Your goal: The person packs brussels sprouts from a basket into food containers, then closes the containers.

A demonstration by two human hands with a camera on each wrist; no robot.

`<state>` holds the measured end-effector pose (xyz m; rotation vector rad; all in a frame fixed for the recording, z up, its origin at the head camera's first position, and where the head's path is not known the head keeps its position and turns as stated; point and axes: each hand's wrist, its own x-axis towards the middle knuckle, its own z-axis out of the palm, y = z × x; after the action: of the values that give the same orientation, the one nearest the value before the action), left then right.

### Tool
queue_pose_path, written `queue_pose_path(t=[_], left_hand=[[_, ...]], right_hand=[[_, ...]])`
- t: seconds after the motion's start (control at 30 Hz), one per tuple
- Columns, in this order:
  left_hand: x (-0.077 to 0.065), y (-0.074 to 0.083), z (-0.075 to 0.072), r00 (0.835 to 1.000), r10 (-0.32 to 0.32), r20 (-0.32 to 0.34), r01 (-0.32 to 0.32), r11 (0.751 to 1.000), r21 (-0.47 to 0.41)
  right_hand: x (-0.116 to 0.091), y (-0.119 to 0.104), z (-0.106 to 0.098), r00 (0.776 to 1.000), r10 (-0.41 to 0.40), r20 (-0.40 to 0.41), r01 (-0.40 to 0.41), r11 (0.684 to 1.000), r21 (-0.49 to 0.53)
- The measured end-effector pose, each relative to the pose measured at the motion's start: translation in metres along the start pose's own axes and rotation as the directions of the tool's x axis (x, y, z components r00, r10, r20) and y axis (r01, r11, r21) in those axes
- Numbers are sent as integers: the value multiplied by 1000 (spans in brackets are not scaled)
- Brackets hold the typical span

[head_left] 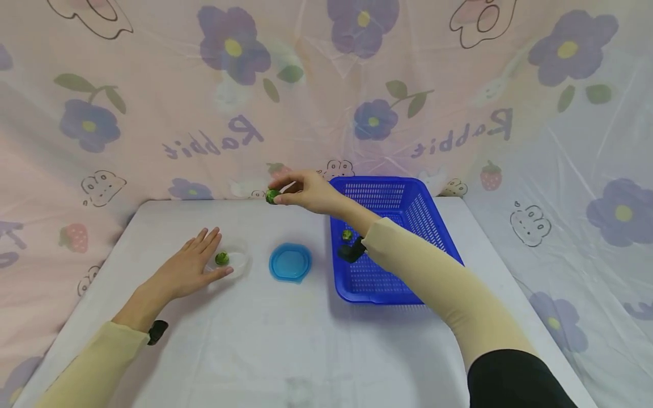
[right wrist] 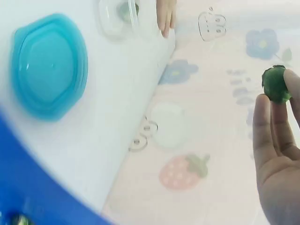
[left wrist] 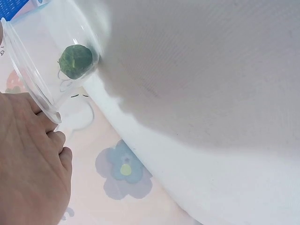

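Note:
My right hand (head_left: 313,192) is raised over the far side of the table, pinching a green Brussels sprout (head_left: 272,196) between thumb and fingertips. The right wrist view shows this sprout at its right side. On the left, my left hand (head_left: 186,269) rests at a clear plastic container (head_left: 241,264), fingers straight along its far side and thumb along the near side. One Brussels sprout (left wrist: 76,62) sits inside the container, near its bottom. In the left wrist view the fingers lie right at the container's rim.
A blue lid (head_left: 289,262) lies flat between the container and a blue plastic basket (head_left: 352,296) on the right. Another Brussels sprout (head_left: 347,234) is in the basket, under my right forearm. Printed cloth (head_left: 316,102) hangs behind the white table (head_left: 245,340).

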<state>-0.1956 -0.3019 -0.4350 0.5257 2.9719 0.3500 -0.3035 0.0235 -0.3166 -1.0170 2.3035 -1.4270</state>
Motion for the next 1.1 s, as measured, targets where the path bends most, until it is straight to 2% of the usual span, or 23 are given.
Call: queue_pose_path(t=[0.3, 0.73, 1.1], left_hand=[[2, 1, -1, 1000, -11, 13, 11, 1000, -2], [0, 0, -1, 1000, -2, 5, 2, 1000, 14], [0, -3, 1, 1000, 4, 3, -4, 1000, 8]], right_hand=[[25, 3, 45, 995, 37, 92, -34, 999, -37], [41, 41, 106, 985, 135, 106, -126, 989, -81], [45, 51, 130, 984, 149, 100, -136, 983, -121]])
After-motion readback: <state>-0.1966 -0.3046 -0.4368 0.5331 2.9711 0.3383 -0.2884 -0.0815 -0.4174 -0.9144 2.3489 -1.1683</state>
